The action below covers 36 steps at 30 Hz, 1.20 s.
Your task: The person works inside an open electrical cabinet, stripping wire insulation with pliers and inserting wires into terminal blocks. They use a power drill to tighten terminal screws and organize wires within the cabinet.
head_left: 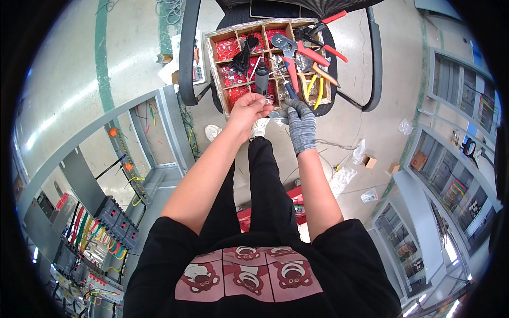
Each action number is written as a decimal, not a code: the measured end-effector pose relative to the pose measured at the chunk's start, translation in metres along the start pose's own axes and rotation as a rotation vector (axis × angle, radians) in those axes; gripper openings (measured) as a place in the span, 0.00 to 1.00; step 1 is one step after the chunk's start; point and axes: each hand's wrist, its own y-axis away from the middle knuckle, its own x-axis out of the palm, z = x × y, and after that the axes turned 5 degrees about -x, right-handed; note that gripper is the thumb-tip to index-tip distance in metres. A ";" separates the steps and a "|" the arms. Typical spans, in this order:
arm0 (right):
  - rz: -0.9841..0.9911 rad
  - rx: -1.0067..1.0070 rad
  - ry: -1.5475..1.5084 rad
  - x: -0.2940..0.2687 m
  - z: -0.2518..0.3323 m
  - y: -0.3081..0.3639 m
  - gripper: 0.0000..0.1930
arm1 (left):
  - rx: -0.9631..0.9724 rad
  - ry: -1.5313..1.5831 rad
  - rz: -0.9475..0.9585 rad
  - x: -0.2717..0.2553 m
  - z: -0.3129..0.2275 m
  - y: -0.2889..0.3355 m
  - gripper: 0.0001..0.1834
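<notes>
A divided wooden box (pixel 214 79) rests on the seat of a black chair right in front of me. Bare, my left hand (pixel 248 113) hovers at its near edge, thumb and fingertips pinched together; whatever small thing is between them is too tiny to name. In a grey knit glove, my right hand (pixel 300 124) is beside it with curled fingers, and what they hold is hidden. A blue-handled tool (pixel 290 89) lies just beyond the gloved fingertips. Red-handled crimping pliers (pixel 289 50), yellow-handled pliers (pixel 319 91) and a dark grey cylindrical tool (pixel 262 78) lie across the compartments.
Red-sleeved terminals (pixel 227 49) and black cable ties (pixel 244 54) fill compartments. Chair armrests (pixel 189 53) flank the box. An open metal cabinet frame (pixel 169 127) with wired breakers (pixel 115 220) stands left; more cabinets (pixel 450 185) line the right. Plastic scraps (pixel 342 181) litter the floor.
</notes>
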 end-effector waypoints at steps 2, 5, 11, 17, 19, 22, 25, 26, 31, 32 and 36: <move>-0.075 -0.387 0.478 0.001 -0.013 -0.005 0.13 | -0.014 -0.004 -0.003 -0.006 -0.004 0.015 0.03; 0.124 -0.581 0.938 0.010 -0.007 -0.010 0.17 | -0.013 -0.024 -0.023 -0.028 0.003 0.032 0.03; 0.576 -0.395 1.441 0.037 -0.014 -0.050 0.21 | -0.057 -0.038 -0.074 -0.059 0.022 0.062 0.05; 0.840 -0.313 1.666 0.044 -0.013 -0.073 0.22 | -0.049 0.027 -0.094 -0.073 0.037 0.079 0.06; 0.827 -0.387 1.682 0.043 -0.026 -0.079 0.22 | -0.047 0.029 -0.095 -0.075 0.035 0.082 0.06; 0.855 -0.443 1.765 0.046 -0.016 -0.073 0.25 | -0.033 0.055 -0.085 -0.080 0.031 0.086 0.05; 0.815 -0.313 1.638 0.041 0.001 -0.060 0.25 | 0.003 0.081 -0.070 -0.087 0.027 0.088 0.05; 0.822 -0.424 1.626 0.036 0.002 -0.055 0.24 | 0.018 0.089 -0.065 -0.089 0.026 0.090 0.05; 0.700 -0.524 1.530 0.023 -0.006 -0.040 0.21 | 0.022 0.110 -0.079 -0.096 0.016 0.101 0.06; 0.694 -0.480 1.484 0.020 -0.019 -0.043 0.22 | 0.022 0.107 -0.069 -0.097 0.014 0.104 0.06; 0.274 -0.362 0.749 0.014 -0.040 -0.036 0.21 | 0.035 0.111 -0.053 -0.093 0.004 0.116 0.05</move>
